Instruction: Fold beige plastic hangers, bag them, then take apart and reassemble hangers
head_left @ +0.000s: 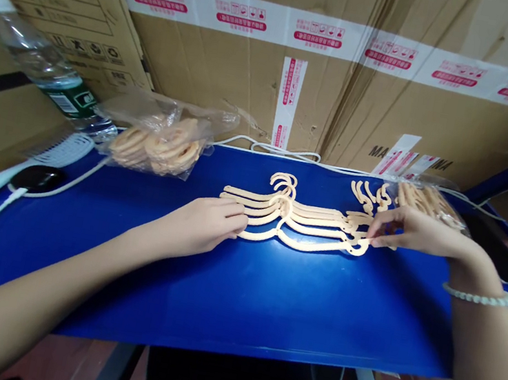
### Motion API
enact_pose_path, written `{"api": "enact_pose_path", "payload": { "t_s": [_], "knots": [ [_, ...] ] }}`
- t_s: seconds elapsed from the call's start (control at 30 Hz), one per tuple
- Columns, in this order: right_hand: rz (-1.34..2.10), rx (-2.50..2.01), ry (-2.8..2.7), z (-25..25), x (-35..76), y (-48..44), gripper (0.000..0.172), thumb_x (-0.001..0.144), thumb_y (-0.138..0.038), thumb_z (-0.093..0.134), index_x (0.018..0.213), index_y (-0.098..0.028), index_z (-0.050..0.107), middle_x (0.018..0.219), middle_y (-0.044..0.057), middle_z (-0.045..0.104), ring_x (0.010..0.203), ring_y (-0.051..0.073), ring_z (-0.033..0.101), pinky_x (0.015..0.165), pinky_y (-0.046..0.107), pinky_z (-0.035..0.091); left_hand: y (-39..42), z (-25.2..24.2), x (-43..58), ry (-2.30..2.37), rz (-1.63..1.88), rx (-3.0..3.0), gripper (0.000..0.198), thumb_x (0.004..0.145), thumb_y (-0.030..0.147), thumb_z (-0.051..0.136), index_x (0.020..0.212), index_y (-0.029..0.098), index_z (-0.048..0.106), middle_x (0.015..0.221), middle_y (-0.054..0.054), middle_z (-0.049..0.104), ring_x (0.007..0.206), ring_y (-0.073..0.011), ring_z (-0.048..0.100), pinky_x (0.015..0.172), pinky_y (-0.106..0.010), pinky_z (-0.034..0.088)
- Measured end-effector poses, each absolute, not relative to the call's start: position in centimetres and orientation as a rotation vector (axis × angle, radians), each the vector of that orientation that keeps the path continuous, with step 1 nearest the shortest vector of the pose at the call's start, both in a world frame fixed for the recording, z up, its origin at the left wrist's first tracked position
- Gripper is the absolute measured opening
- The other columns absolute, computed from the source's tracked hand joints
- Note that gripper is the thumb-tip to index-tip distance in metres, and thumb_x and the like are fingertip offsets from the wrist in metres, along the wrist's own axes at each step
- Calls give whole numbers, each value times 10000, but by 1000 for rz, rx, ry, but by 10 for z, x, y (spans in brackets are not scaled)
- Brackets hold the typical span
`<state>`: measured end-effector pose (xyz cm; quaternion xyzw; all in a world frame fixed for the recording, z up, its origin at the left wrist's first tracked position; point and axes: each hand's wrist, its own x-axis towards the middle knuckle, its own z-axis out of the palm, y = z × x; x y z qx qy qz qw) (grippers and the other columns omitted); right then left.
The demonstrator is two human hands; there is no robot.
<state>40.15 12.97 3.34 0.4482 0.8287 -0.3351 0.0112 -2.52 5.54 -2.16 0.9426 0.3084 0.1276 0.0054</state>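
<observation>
Several small cream plastic hangers (300,219) lie stacked flat on the blue table (236,292), hooks pointing away from me. My left hand (201,223) rests palm down, its fingertips touching the left ends of the stack. My right hand (407,229) pinches the right ends of the hangers between thumb and fingers; a pale bead bracelet (481,297) circles that wrist. A few more loose hangers (371,194) lie just behind my right hand.
A clear plastic bag of cream hangers (159,142) sits at back left, another bag of hangers (432,198) at back right. A water bottle (44,66), a white hand fan (27,166), a black puck (34,177) and white cable (271,148) lie left. Cardboard boxes (306,61) wall the back.
</observation>
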Motion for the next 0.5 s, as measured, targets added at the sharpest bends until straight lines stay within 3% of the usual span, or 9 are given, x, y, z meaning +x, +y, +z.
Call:
{"api": "enact_pose_path", "payload": {
  "t_s": [0.3,0.5],
  "knots": [
    [-856,1455,2529,27,390,129,338,805,-495,662,851,-169,739,784,81,742,710,230,689,642,328,510,55,-26,-24,1102,329,2986,153,978,101,467,885,160,574,912,-55,624,828,-205,583,703,-312,455],
    [-641,1634,2777,36,396,124,367,844,-544,631,895,-191,716,860,84,748,767,239,689,691,343,520,53,-24,-20,1172,309,3093,113,951,234,528,882,164,583,923,-85,645,855,-254,613,703,-368,459]
  ]
}}
